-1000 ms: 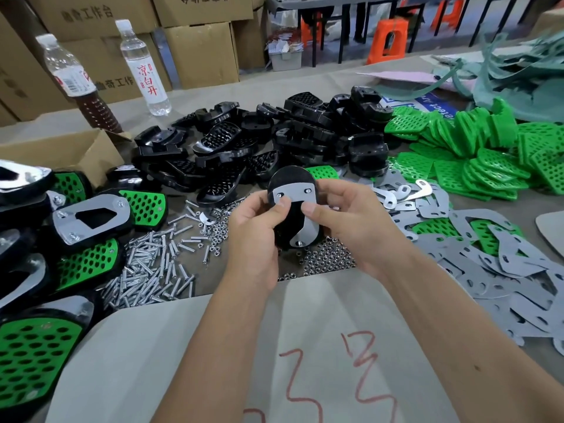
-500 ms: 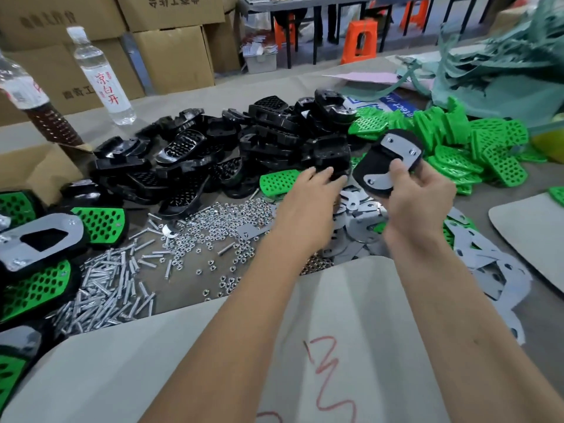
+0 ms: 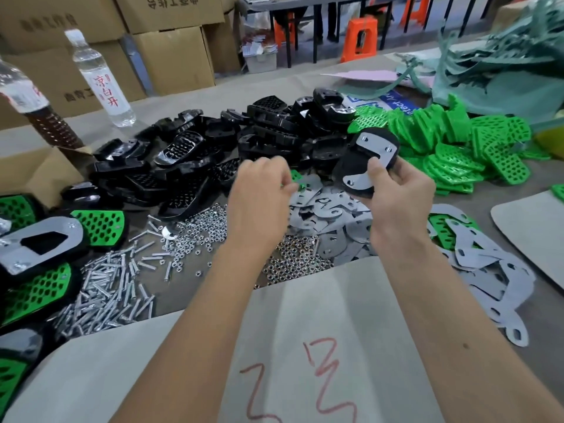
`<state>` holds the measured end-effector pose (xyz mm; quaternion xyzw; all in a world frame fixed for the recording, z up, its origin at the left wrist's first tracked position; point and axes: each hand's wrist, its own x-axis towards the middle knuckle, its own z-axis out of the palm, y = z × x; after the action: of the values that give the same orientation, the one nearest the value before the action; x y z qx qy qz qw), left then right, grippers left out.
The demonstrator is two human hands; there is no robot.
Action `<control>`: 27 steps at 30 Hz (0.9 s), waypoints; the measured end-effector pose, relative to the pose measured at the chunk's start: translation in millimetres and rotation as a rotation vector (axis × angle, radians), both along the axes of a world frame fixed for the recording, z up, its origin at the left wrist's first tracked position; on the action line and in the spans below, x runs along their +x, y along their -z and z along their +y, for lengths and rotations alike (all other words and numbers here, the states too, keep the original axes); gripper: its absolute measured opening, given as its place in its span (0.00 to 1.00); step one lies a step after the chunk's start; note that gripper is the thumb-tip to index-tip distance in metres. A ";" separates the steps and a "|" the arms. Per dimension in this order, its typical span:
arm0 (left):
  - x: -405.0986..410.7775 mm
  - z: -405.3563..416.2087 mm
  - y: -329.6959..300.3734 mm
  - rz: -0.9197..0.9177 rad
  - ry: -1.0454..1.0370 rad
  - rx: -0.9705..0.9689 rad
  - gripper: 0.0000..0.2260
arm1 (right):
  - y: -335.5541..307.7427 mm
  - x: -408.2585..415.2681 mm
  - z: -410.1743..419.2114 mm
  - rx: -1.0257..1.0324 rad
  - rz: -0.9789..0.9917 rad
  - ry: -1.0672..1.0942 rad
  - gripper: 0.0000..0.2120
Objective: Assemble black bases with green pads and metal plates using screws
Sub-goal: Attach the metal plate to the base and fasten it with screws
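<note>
Black base (image 3: 351, 175) with a metal plate (image 3: 370, 160) laid on its face is held up in the right hand (image 3: 396, 193), above the loose grey plates (image 3: 332, 215). The thumb presses on the plate's lower arm and the fingers curl behind the base; grip appears firm. Two holes at the plate's upper end look unfilled; the fittings are too small to confirm.

The left hand (image 3: 259, 196) is blurred, left of the held base. Its fingers are bent and seem to pinch a small green pad (image 3: 294, 178); whether it is actually gripped cannot be told.

Assessment: the step in hand is probably fetching the pad for this base. To do it well, keep the thumb on the plate so it does not slide off its holes, take one pad only, and seat it fully before reaching for fasteners.

Left of the held base lie a heap of black bases (image 3: 268, 129), nuts (image 3: 201, 230) and screws (image 3: 110, 294); finished units (image 3: 45, 239) sit furthest left. Green pads (image 3: 457, 151) are heaped to its right. The table (image 3: 183, 96) is covered in grey paper, with a marked sheet (image 3: 305, 346) nearest the person. Two bottles (image 3: 100, 83) stand far left. Behind are cardboard cartons (image 3: 171, 50) and orange stools (image 3: 360, 38).
</note>
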<state>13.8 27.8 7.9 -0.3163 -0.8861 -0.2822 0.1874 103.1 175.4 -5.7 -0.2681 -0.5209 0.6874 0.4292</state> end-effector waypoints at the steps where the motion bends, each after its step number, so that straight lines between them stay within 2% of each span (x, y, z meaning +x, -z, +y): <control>1: -1.3 -12.3 -2.7 -0.039 -0.042 0.118 0.09 | -0.3 -0.7 -3.0 0.016 -0.016 -0.024 0.08; 3: -1.9 -36.8 -2.7 -0.145 -0.114 0.331 0.09 | -0.2 -2.4 -11.0 0.056 -0.044 -0.098 0.10; 5: 0.2 -58.0 4.2 -0.393 -0.144 0.547 0.07 | 0.4 -7.1 -24.6 0.104 -0.081 -0.199 0.12; 8: 9.8 -78.8 10.4 -0.853 -0.059 0.926 0.09 | 5.1 -12.5 -48.8 0.201 -0.140 -0.333 0.14; 10: 10.5 -90.1 11.5 -0.958 0.004 1.093 0.12 | 8.8 -14.5 -60.8 0.245 -0.174 -0.397 0.13; 13: 8.3 -99.4 10.2 -0.986 0.077 1.213 0.09 | 11.9 -15.3 -66.9 0.302 -0.236 -0.426 0.10; 16: 8.5 -100.7 14.4 -0.786 0.090 1.052 0.11 | 12.2 -15.3 -68.2 0.350 -0.281 -0.400 0.10; 17: 8.8 -99.6 16.5 -0.760 0.096 1.053 0.13 | 11.9 -15.0 -68.4 0.364 -0.291 -0.396 0.10; 19: 8.9 -97.8 15.9 -0.829 0.089 1.189 0.14 | 11.5 -14.7 -69.2 0.393 -0.313 -0.394 0.11; 21: 9.0 -96.2 12.8 -1.017 0.140 1.445 0.12 | 10.9 -14.0 -69.8 0.424 -0.339 -0.402 0.12; 23: 8.6 -96.4 14.0 -1.133 0.206 1.589 0.10 | 10.1 -13.1 -71.0 0.446 -0.345 -0.421 0.12; 25: 9.8 -96.5 14.8 -1.113 0.248 1.528 0.06 | 9.9 -12.3 -73.4 0.466 -0.334 -0.444 0.12; 27: 11.9 -94.5 16.2 -0.933 0.229 1.278 0.04 | 10.1 -11.5 -75.7 0.476 -0.332 -0.462 0.14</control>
<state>25.7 -66.8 -8.4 -0.0860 -0.5021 -0.8560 -0.0878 91.6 99.7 -15.8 -0.1440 -0.7755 0.5730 0.2227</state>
